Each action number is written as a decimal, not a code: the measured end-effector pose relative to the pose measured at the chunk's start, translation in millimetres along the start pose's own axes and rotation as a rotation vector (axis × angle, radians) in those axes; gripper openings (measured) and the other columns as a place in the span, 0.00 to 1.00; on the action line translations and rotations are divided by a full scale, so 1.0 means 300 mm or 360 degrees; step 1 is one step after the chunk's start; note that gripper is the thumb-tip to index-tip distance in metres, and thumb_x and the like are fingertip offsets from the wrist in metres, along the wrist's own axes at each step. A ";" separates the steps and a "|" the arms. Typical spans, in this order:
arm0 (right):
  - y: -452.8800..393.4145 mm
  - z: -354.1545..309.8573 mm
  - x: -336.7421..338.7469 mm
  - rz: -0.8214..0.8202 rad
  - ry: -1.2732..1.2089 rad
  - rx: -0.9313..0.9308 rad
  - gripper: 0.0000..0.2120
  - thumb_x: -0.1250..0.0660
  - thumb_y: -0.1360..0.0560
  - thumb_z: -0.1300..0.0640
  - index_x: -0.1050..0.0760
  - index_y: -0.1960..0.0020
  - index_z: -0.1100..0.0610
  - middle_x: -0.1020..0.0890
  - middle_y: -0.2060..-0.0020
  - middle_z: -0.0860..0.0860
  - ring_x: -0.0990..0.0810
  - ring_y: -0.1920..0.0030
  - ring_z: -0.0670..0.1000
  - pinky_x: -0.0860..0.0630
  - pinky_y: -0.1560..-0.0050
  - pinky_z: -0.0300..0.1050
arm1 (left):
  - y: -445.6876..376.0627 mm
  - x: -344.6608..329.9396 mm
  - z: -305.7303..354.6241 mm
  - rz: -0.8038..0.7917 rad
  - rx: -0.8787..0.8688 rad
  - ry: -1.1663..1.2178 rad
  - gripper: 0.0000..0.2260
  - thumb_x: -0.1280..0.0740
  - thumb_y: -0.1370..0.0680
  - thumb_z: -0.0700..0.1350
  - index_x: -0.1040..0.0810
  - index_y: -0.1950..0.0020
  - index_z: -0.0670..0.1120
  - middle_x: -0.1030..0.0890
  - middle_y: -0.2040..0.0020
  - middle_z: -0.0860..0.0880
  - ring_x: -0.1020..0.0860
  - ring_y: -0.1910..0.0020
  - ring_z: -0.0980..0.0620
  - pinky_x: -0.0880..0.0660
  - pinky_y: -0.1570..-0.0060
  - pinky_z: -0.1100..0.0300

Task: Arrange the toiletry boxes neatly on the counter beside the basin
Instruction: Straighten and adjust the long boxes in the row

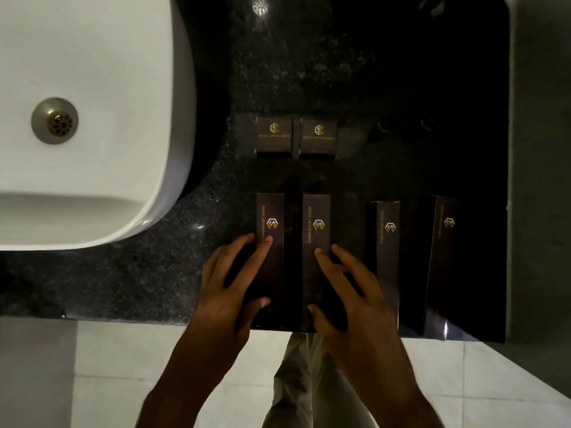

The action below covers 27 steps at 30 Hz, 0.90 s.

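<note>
You are at the aligning step: both hands are down on the two long boxes nearest the basin (92, 118), squaring them up on the dark counter (154, 273). Your left hand (230, 282) lies spread over the long box closest to the basin (273, 211), fingers on its top and outer edge, thumb tucked at its near end; it presses and steadies the box without lifting it. Your right hand (349, 285) rests the same way on the second long box (315, 211), fingers splayed, thumb at the near end. Neither hand is closed into a full clasp.

All six boxes lie to the side of the basin away from its drain (54, 121). Two small square boxes (296, 137) sit side by side, almost touching, further back from the counter's front edge. The third long box (386, 230) lies further from the basin and the fourth long box (441, 242) furthest, tilted out of line.

The boxes are dark brown card with gold logos and lettering.

In my judgement the next move calls for evening the gaps and straightening the fourth box, whose near end overhangs the front edge
</note>
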State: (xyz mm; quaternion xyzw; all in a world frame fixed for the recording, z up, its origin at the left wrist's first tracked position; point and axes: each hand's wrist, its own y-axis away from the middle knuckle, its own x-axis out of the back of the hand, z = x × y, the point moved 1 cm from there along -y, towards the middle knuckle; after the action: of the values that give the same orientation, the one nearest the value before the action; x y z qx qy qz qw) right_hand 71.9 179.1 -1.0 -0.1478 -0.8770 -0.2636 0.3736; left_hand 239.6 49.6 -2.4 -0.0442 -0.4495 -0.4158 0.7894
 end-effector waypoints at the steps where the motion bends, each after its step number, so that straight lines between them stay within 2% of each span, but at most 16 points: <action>1: 0.001 0.001 0.000 0.0001 -0.0009 0.0000 0.42 0.21 0.32 0.54 0.38 0.23 0.45 0.37 0.24 0.48 0.51 0.30 0.31 0.45 0.37 0.27 | 0.001 0.000 -0.001 -0.0001 -0.0006 -0.0007 0.30 0.35 0.22 0.51 0.39 0.21 0.52 0.41 0.21 0.49 0.40 0.24 0.45 0.33 0.29 0.42; 5: 0.005 0.002 0.000 -0.0005 -0.0014 0.0000 0.42 0.21 0.32 0.54 0.38 0.23 0.45 0.38 0.24 0.47 0.46 0.28 0.38 0.44 0.35 0.31 | 0.003 -0.001 0.002 -0.0006 0.0022 0.0001 0.32 0.31 0.23 0.48 0.39 0.21 0.52 0.41 0.21 0.49 0.40 0.24 0.44 0.32 0.30 0.41; 11: 0.005 0.005 -0.005 -0.0023 -0.0043 0.0012 0.42 0.21 0.32 0.54 0.37 0.23 0.45 0.37 0.24 0.48 0.51 0.29 0.29 0.44 0.37 0.28 | 0.004 0.001 0.003 -0.0005 0.0001 -0.0019 0.29 0.37 0.22 0.53 0.38 0.21 0.51 0.41 0.21 0.48 0.39 0.24 0.44 0.31 0.30 0.42; 15: 0.008 0.006 -0.002 -0.0042 -0.0066 0.0010 0.41 0.22 0.31 0.53 0.37 0.23 0.43 0.37 0.24 0.46 0.49 0.28 0.29 0.47 0.41 0.18 | 0.003 0.005 0.003 -0.0030 0.0015 0.0002 0.30 0.38 0.22 0.54 0.40 0.21 0.52 0.42 0.21 0.50 0.40 0.24 0.45 0.32 0.30 0.43; 18: 0.012 -0.009 0.020 -0.0016 -0.0109 0.0034 0.40 0.24 0.30 0.51 0.39 0.23 0.41 0.39 0.23 0.43 0.40 0.26 0.39 0.45 0.37 0.22 | -0.003 0.018 0.003 -0.0044 0.0058 0.0035 0.31 0.38 0.23 0.57 0.42 0.20 0.56 0.43 0.21 0.54 0.42 0.24 0.53 0.35 0.29 0.50; 19: 0.017 -0.019 0.038 0.0013 -0.0143 0.0042 0.39 0.24 0.29 0.51 0.38 0.23 0.41 0.39 0.23 0.42 0.37 0.27 0.39 0.43 0.37 0.22 | -0.005 0.027 0.011 -0.0024 0.0073 0.0065 0.32 0.36 0.23 0.56 0.42 0.20 0.56 0.42 0.22 0.56 0.43 0.25 0.57 0.36 0.29 0.53; 22: 0.046 -0.033 0.142 0.0213 -0.0251 0.0053 0.32 0.25 0.27 0.52 0.33 0.25 0.43 0.32 0.28 0.41 0.26 0.35 0.39 0.28 0.42 0.27 | -0.011 0.064 0.071 0.0110 0.0223 0.0090 0.34 0.32 0.27 0.54 0.40 0.21 0.57 0.39 0.24 0.58 0.38 0.28 0.59 0.34 0.32 0.57; 24: 0.065 -0.006 0.237 0.0432 -0.0203 0.0018 0.28 0.25 0.27 0.53 0.28 0.29 0.47 0.26 0.33 0.43 0.21 0.42 0.42 0.23 0.46 0.32 | -0.025 0.086 0.157 0.0267 0.0282 0.0090 0.34 0.30 0.29 0.54 0.35 0.23 0.55 0.34 0.26 0.53 0.34 0.31 0.62 0.33 0.35 0.64; 26: 0.071 0.069 0.319 0.0580 -0.0139 -0.0071 0.25 0.26 0.28 0.55 0.25 0.31 0.49 0.24 0.37 0.46 0.20 0.44 0.44 0.24 0.47 0.32 | -0.049 0.072 0.276 0.0284 0.0135 0.0159 0.30 0.29 0.27 0.50 0.31 0.25 0.53 0.33 0.29 0.52 0.35 0.33 0.70 0.36 0.36 0.74; 27: 0.071 0.117 0.347 0.0599 -0.0120 -0.0132 0.25 0.26 0.28 0.55 0.25 0.31 0.49 0.24 0.37 0.46 0.20 0.44 0.45 0.25 0.45 0.31 | -0.058 0.050 0.336 0.0234 0.0014 0.0163 0.28 0.28 0.25 0.48 0.30 0.26 0.52 0.34 0.29 0.52 0.35 0.33 0.70 0.37 0.35 0.75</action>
State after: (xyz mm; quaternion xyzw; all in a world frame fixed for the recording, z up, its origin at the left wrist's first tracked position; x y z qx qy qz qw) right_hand -9.1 222.9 62.4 -0.3343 -0.8356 -0.2193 0.3766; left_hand 163.5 73.8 63.1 -0.0522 -0.4059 -0.3565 0.8399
